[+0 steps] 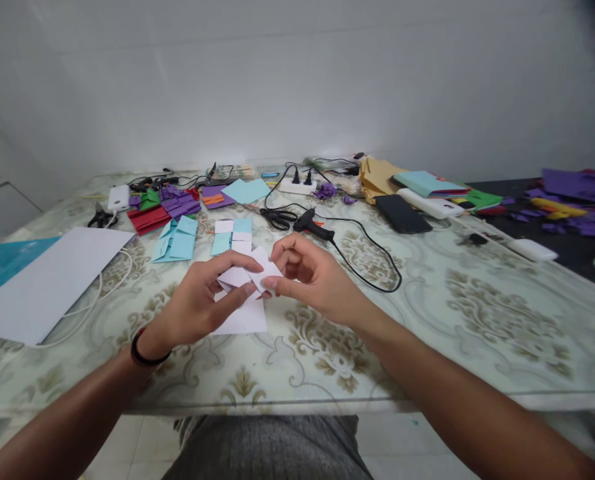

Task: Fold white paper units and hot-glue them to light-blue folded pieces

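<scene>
A folded piece of white paper [266,261] is held up between my two hands over the table. My left hand [204,293] pinches its left side between thumb and fingers. On the right side, the thumb and fingers of my right hand [310,277] grip the same paper. A flat white sheet [244,320] lies on the table just beneath it, partly covered by my hands. Behind it sits a folded blue and white paper piece [232,235], with a folded light-blue paper [175,239] to its left.
Scissors [278,218] and a corded glue gun [314,225] lie just beyond my hands. A black phone [403,213] and a white power strip [298,185] are farther back. Large white paper [57,280] covers the left side. Purple paper scraps [582,200] pile at the far right.
</scene>
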`<move>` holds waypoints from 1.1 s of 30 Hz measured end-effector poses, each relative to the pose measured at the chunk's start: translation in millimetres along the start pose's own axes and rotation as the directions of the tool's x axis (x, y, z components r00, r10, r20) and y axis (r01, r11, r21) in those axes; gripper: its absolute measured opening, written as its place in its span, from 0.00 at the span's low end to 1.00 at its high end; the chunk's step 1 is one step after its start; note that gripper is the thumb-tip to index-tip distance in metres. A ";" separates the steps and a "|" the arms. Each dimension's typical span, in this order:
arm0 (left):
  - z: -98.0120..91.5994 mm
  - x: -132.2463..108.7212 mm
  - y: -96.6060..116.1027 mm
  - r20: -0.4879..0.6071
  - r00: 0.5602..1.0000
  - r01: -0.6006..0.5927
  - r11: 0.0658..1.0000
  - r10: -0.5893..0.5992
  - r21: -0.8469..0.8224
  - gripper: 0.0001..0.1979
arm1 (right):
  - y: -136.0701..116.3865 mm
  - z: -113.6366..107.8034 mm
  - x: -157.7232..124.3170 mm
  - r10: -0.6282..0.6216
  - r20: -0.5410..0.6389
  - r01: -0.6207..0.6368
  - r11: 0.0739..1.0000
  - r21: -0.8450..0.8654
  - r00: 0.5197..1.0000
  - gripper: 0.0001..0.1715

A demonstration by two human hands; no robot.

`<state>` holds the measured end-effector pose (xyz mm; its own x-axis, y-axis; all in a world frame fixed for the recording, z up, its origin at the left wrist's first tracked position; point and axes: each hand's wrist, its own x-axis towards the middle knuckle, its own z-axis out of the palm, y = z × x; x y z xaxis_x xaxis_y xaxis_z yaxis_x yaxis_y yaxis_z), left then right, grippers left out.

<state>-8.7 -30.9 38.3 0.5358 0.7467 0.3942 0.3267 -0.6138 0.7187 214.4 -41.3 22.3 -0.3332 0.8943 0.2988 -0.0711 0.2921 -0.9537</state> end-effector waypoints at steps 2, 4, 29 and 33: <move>0.2 -0.2 0.6 0.006 1.000 0.001 1.000 -0.001 0.012 0.09 | -0.2 -0.4 0.0 0.023 0.011 -0.023 1.000 0.016 1.000 0.22; 0.9 -0.2 0.8 0.004 1.000 0.007 1.000 -0.007 0.017 0.09 | -0.3 -0.7 -0.2 0.035 0.017 -0.035 0.999 0.025 0.999 0.22; 11.3 0.1 -6.2 0.073 0.976 0.217 0.906 -0.204 -0.363 0.18 | 3.8 -3.3 3.7 0.071 -0.068 -0.082 0.982 -0.170 0.995 0.19; 9.3 3.7 -7.0 0.043 0.967 0.254 0.923 -0.253 -0.287 0.12 | 4.4 -3.0 3.7 0.039 -0.069 -0.053 0.978 -0.202 0.997 0.20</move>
<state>-1.8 -26.3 29.4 0.4690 0.8657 0.1746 0.2141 -0.3032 0.9286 215.7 -35.7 19.3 -0.2698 0.9265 0.2625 0.1376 0.3069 -0.9417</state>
